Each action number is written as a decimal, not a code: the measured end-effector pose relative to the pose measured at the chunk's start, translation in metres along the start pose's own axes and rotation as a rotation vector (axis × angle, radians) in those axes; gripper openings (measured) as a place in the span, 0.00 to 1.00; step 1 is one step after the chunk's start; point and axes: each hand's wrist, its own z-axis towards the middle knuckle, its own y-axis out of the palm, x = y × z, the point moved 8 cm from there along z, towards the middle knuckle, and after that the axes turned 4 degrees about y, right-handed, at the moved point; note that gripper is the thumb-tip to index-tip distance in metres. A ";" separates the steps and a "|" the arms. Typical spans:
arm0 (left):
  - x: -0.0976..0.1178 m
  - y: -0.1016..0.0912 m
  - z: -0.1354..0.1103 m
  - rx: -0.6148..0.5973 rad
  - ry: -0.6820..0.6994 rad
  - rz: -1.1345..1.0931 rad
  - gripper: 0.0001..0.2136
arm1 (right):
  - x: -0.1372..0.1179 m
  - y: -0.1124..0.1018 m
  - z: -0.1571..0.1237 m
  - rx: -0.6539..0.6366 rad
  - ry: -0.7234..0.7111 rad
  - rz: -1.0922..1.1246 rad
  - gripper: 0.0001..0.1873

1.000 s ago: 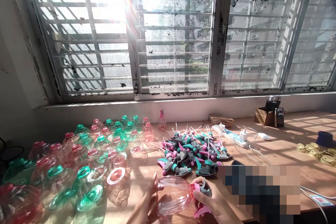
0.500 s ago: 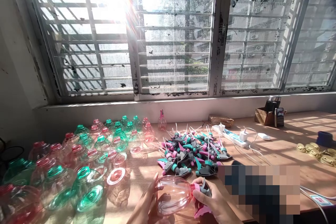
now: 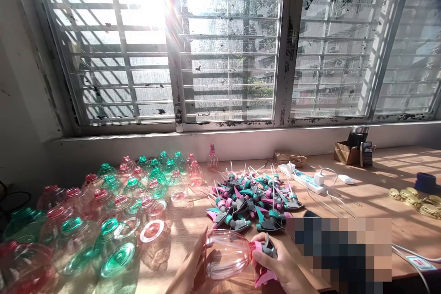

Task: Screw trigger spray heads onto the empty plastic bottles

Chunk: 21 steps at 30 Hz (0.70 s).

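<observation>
A clear pink plastic bottle (image 3: 227,255) lies on its side between my hands at the bottom centre. My left hand (image 3: 193,271) cups its base end with fingers curled against it. My right hand (image 3: 280,266) is closed round the grey and pink spray trigger head (image 3: 267,255) sitting on the bottle's neck. Just beyond lies a pile of loose trigger heads (image 3: 251,202) in grey, teal and pink with white dip tubes.
Several empty pink and green bottles (image 3: 103,211) crowd the left of the wooden table (image 3: 372,193). A white power strip (image 3: 303,179), cables, gold lids (image 3: 416,200), a blue cap (image 3: 425,180) and a small box (image 3: 347,150) lie to the right. A blurred patch covers the lower right.
The bottle has turned slightly in my hands and my left fingers have shifted along its base. Everything else on the table stays where it was.
</observation>
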 end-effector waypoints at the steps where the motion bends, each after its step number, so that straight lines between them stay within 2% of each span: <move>1: 0.001 -0.002 0.000 0.003 0.015 0.018 0.40 | 0.002 -0.001 0.001 -0.008 0.002 -0.001 0.28; 4: 0.005 -0.004 0.000 0.001 0.043 0.050 0.43 | 0.007 -0.002 0.006 -0.049 0.007 -0.005 0.29; 7: 0.011 0.000 0.000 -0.002 0.043 0.054 0.42 | 0.006 -0.001 0.007 -0.068 0.002 -0.001 0.30; 9: 0.016 0.005 0.000 -0.001 0.034 0.027 0.40 | 0.002 0.000 0.005 -0.063 -0.009 -0.003 0.29; 13: 0.020 0.014 0.001 0.006 0.018 -0.052 0.43 | -0.007 0.004 -0.003 -0.026 0.000 0.004 0.28; 17: 0.016 0.011 -0.001 0.055 0.008 -0.017 0.43 | -0.014 0.005 -0.007 0.006 -0.008 -0.028 0.27; 21: 0.019 0.012 -0.002 0.067 0.028 -0.024 0.44 | -0.010 0.005 -0.004 -0.002 0.004 -0.015 0.28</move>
